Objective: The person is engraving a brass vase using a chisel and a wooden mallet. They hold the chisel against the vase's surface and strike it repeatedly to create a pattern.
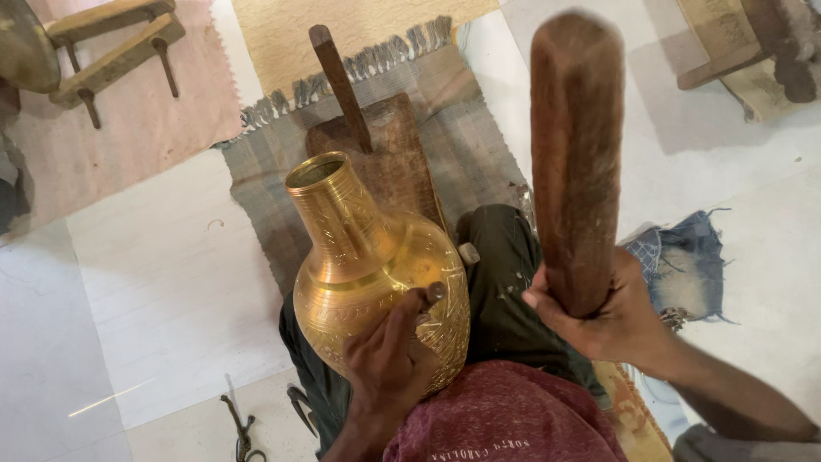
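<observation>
A shiny brass vase (359,257) with engraved patterns leans tilted in my lap, its open neck pointing up and left. My left hand (386,364) rests against the vase's round belly and pinches a small metal punch (430,296) whose tip touches the brass. My right hand (611,312) grips the lower end of a thick wooden mallet (575,154), raised upright to the right of the vase and apart from it.
Behind the vase a wooden block (395,162) with an upright stick (340,85) lies on a grey fringed rug (479,137). A wooden stool (115,51) stands at far left. Pliers (242,428) lie on the white floor; blue cloth (688,261) is at right.
</observation>
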### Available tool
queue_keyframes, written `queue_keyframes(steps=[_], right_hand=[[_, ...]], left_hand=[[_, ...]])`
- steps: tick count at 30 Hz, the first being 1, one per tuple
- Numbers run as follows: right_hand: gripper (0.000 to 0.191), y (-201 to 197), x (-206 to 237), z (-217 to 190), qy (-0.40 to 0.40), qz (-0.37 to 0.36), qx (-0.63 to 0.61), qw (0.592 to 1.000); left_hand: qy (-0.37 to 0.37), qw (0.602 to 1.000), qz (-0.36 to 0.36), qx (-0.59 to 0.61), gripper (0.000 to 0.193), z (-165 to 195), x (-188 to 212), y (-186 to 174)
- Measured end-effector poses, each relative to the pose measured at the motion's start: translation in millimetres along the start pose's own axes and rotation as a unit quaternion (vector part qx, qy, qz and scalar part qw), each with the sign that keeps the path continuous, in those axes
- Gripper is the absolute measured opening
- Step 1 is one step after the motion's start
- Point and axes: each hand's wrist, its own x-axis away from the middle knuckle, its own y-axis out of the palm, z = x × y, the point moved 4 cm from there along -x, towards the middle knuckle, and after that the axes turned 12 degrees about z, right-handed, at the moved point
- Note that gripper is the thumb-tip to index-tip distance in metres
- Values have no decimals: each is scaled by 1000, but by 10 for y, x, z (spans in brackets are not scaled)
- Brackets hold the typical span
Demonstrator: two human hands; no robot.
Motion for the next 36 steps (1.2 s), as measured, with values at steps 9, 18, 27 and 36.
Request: queue_keyframes(steps=[9,18,27,36], right_hand=[[37,-138,-232,-224,108,-161,193,962],[44,-115,-215,-229,22,-168,374,912],[43,-85,-228,-161,135,-204,339,909],[24,289,33,231,255,-84,140,953]], left_hand=[[-9,999,-21,24,54,51,-55,-45],[-2,999,-28,28,54,87,-104,-43],[2,999,-22,25,53,73,-71,-31],[-218,933,176,226,44,61,-120,-208]])
